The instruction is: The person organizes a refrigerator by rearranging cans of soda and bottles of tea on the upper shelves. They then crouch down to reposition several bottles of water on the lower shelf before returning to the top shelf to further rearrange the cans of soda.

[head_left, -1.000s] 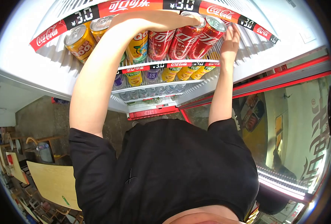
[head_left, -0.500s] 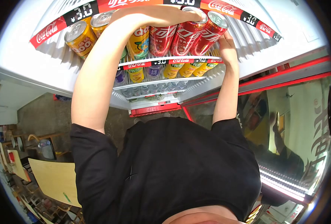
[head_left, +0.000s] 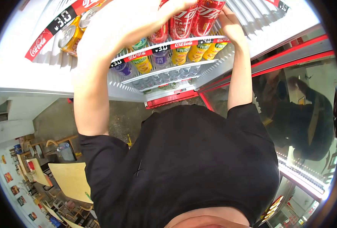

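Observation:
Inside an upright drinks cooler, red cola cans (head_left: pixel 183 23) with white lettering stand side by side on a shelf. My left hand (head_left: pixel 178 7) reaches over the tops of these cans. Its fingers run out at the top edge of the view, so their grip is hidden. At the right end of the row, my right hand (head_left: pixel 232 27) lies against the outer side of the last red cola can (head_left: pixel 206 19), its fingers curled partly behind it. Yellow cans (head_left: pixel 69 38) stand on the left, partly covered by my left forearm.
Below are a shelf of yellow-labelled bottles (head_left: pixel 179 55) and purple bottles, then clear bottles (head_left: pixel 166 78). Price strips (head_left: pixel 183 44) edge the shelves. The red-framed glass door (head_left: pixel 301 114) stands swung out on the right. Wooden tables (head_left: pixel 67 180) stand at the lower left.
The view has tipped, so the shelves sit higher in it and the can tops have left the frame. My left hand has moved up out of sight at the fingers. My right hand remains beside the end can.

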